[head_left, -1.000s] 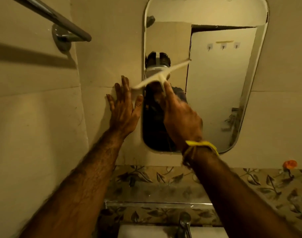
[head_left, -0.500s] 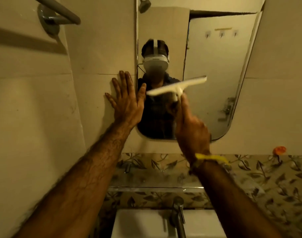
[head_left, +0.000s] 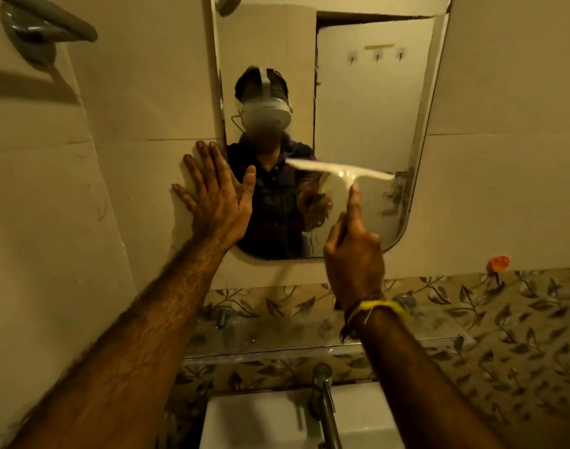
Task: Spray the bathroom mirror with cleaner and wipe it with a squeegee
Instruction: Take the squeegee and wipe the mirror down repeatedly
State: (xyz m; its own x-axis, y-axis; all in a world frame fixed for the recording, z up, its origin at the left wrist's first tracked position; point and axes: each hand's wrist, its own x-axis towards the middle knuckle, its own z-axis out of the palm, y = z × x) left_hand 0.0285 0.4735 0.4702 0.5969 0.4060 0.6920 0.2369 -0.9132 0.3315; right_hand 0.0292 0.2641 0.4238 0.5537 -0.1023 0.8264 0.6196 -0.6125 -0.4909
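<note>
The tall rounded mirror point(head_left: 367, 102) hangs on the cream tiled wall above the basin. My right hand point(head_left: 353, 254) is shut on the handle of a white squeegee point(head_left: 340, 171), whose blade lies nearly level across the mirror's lower right part, blurred by motion. My left hand point(head_left: 214, 197) rests flat on the wall tile just left of the mirror, fingers spread, thumb over the mirror's edge. No spray bottle is in view. The mirror reflects a person in a dark top wearing a headset.
A glass shelf point(head_left: 277, 338) runs below the mirror, over a white basin point(head_left: 264, 422) with a chrome tap point(head_left: 324, 400). A metal towel bar point(head_left: 50, 14) juts from the left wall. An orange hook point(head_left: 498, 264) sticks to the right wall above leaf-patterned tiles point(head_left: 503, 345).
The squeegee has travelled down and to the right across the mirror with my right hand. My left hand stays pressed on the wall. The view has tilted down toward the basin.
</note>
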